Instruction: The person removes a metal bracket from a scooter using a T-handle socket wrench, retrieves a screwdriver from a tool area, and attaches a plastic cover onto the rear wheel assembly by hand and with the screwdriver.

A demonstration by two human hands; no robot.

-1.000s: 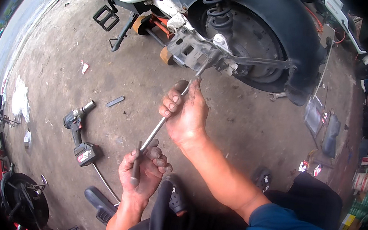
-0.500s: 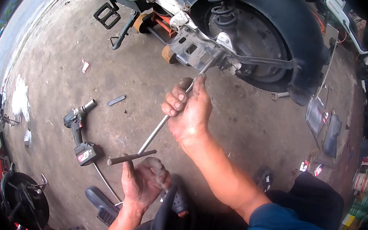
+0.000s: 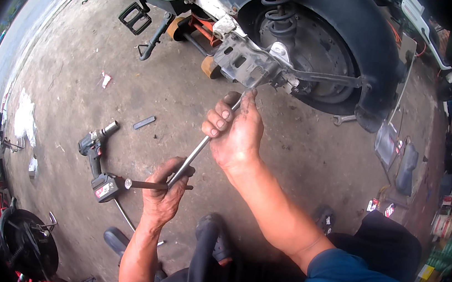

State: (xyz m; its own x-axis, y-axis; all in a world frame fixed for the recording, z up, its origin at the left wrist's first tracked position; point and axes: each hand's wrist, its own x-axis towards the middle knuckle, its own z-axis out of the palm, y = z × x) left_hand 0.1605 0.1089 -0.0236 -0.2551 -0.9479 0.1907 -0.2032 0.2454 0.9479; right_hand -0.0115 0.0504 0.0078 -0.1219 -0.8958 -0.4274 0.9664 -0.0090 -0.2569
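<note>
A T-handle wrench (image 3: pixel 197 150) slants from the rear axle area of a scooter (image 3: pixel 246 60) down toward me. Its far end reaches a grey metal bracket beside the wheel; whether a socket sits on a nut there I cannot make out. My right hand (image 3: pixel 236 134) is closed around the upper shaft, close under the bracket. Around the dark crossbar, where it joins the shaft, my left hand (image 3: pixel 164 192) has its fingers wrapped. One bar end sticks out to the left of that hand. Dark grime covers the fingers of both hands.
A cordless impact wrench (image 3: pixel 98 162) lies on the concrete floor to the left, near a small grey bar (image 3: pixel 144 123). An open-end wrench (image 3: pixel 344 119) lies under the rear wheel (image 3: pixel 321 88). Another wheel (image 3: pixel 30 244) stands at lower left. Shelves of parts line the right edge.
My left hand has risen from open beneath the crossbar to a grip around it. The crossbar has turned, its left end now higher. My right hand stays on the shaft, barely shifted.
</note>
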